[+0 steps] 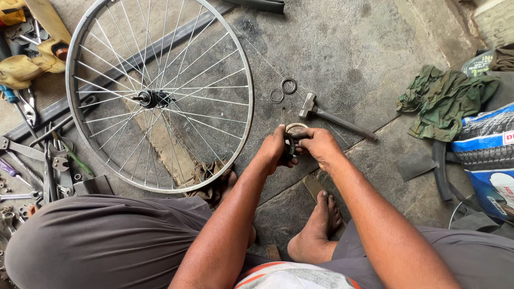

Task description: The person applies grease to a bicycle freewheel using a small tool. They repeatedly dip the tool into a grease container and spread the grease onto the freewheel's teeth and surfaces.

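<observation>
Head view: left hand (276, 150) and right hand (317, 145) both grip a small dark part (289, 145), steadying it; hammer (334, 119) lies just beyond.

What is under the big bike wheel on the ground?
Under the spoked wheel a long dark rubber strip crosses the stone floor, showing between the spokes. A dirty rag lies beneath its near rim. The hub hides whatever sits directly below it.
</observation>
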